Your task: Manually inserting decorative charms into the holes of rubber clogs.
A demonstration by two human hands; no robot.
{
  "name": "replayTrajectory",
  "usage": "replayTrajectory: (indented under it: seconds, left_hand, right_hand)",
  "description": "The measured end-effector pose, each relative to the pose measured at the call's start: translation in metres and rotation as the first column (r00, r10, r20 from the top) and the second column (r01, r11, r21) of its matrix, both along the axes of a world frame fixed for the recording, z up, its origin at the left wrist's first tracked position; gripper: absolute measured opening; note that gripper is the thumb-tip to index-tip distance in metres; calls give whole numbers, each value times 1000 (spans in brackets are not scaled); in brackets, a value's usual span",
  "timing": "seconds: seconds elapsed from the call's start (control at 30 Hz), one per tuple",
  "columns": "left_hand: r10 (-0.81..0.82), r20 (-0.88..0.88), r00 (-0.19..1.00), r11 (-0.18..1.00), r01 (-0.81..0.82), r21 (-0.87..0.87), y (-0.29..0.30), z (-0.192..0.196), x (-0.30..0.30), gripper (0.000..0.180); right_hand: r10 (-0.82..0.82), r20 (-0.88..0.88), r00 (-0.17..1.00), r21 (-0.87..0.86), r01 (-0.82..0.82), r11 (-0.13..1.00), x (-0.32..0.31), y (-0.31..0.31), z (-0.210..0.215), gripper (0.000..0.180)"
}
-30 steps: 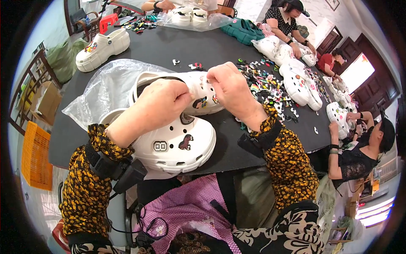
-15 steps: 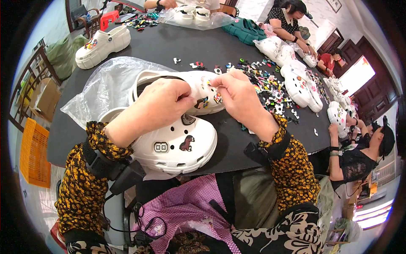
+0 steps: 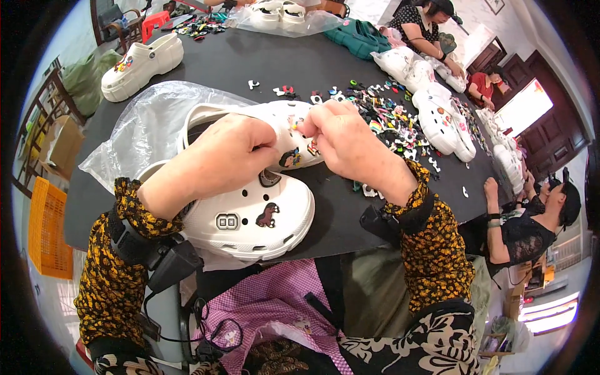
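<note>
Curling over clogs (image 3: 256, 208): left hand (image 3: 228, 147), right hand (image 3: 353, 137)

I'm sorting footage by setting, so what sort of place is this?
Probably a footwear workshop: white clogs rest on a black table, a heap of loose charms is spread beside them, and other people are working around its edge.

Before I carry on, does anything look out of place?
One small elongated white piece lies alone near the right edge of the black table, apart from the multicoloured heap of charms, so it looks stray. The nearest white perforated clog shows no visible damage.
</note>
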State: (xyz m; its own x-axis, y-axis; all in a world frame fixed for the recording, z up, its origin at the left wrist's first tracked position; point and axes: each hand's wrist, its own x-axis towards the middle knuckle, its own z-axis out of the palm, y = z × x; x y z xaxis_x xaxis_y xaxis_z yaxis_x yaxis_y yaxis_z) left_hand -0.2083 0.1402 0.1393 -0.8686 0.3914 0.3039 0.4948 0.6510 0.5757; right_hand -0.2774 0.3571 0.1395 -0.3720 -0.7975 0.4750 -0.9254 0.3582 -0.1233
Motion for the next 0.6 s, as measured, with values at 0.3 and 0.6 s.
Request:
replayTrajectory:
  seconds: [0.3,0.6]
  left_hand:
    - [-23,-19,1000,1000,23,8,-1,-1,-1,19]
    - [78,19,997,996,-79,43,0,-1,-4,17]
  right_hand:
    - [-27,-6,1000,2,27,1000,-3,-6,-2,19]
    - [-20,-75,997,-40,17,999,-8,-8,-12,15]
